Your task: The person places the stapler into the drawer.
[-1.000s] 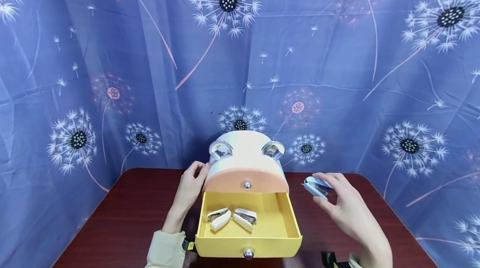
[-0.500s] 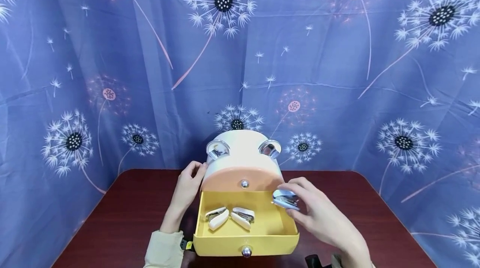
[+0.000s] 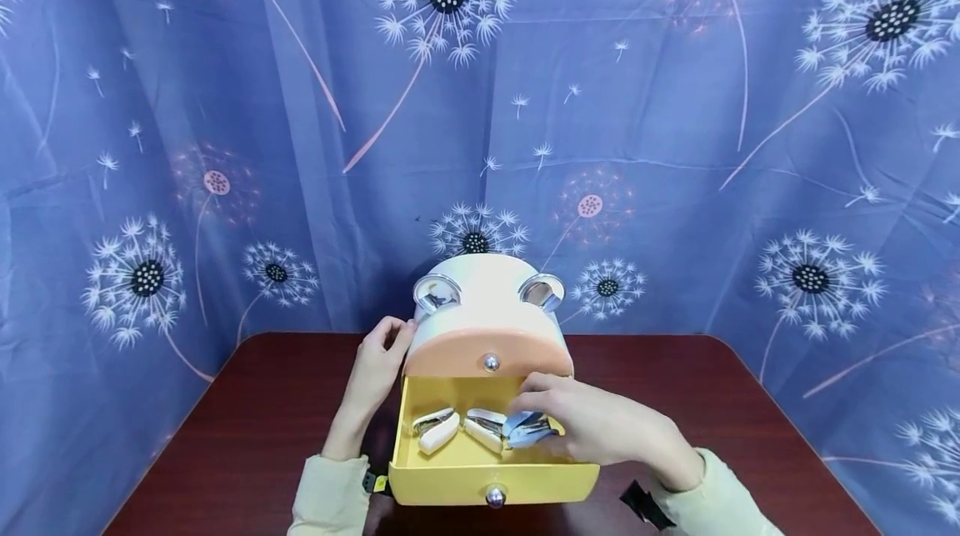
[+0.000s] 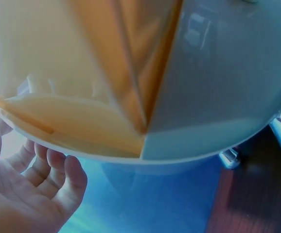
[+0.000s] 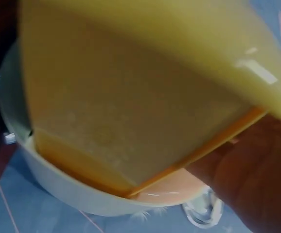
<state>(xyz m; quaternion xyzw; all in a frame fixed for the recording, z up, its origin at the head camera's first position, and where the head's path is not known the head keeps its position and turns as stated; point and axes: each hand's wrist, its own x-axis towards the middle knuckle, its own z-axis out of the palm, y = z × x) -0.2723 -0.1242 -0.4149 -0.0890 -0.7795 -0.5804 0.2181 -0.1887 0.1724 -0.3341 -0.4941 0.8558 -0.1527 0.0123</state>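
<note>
My right hand reaches into the yellow drawer, its fingers holding a light blue mini stapler low over the drawer floor. Just left of it lies a white mini stapler, and farther left another white mini stapler. The right wrist view has the drawer's underside across it and hides the stapler. My left hand rests its fingertips against the left side of the white rounded cabinet. In the left wrist view, its bent fingers lie along the cabinet's edge.
Above the pulled-out drawer is a peach drawer front with a silver knob. Two round silver pieces stick up like eyes from the cabinet. The dark red table ends at a blue dandelion-print curtain behind.
My right hand has carried the blue stapler leftward from the table's right side, down into the drawer beside the white staplers. The left hand has stayed at the cabinet's side.
</note>
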